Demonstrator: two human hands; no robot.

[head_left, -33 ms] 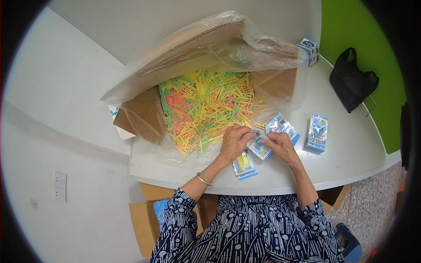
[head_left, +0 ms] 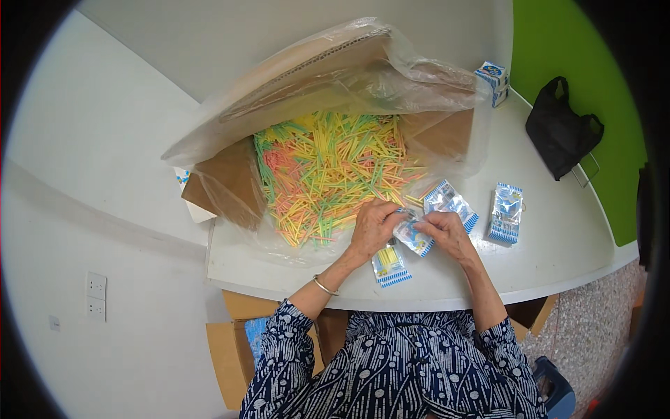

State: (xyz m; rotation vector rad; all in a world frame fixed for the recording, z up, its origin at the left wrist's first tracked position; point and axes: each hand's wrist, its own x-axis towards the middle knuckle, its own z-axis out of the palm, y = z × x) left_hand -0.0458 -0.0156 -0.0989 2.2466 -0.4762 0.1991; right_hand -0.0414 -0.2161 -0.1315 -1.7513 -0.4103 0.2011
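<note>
A small clear packet with blue-and-white print (head_left: 417, 242) is pinched between both my hands above the white table. My left hand (head_left: 372, 229) grips its upper left edge, thumb and fingers pressed together. On its right side, my right hand (head_left: 450, 234) is closed in a pinch. Partly under the held packet lies another packet (head_left: 389, 267), with yellow sticks showing through. Just beyond my right hand rests a silvery packet with striped ends (head_left: 452, 204). Past my left hand, a lined box holds a heap of thin yellow, green and pink sticks (head_left: 335, 174).
The carton (head_left: 440, 136) has a clear plastic liner (head_left: 377, 87) draped over its walls. A stack of packets (head_left: 505, 213) sits on the table (head_left: 551, 244) at right. Small printed boxes (head_left: 493, 80) and a black bag (head_left: 560, 133) are farther back. Open cartons (head_left: 227, 356) stand below the table edge.
</note>
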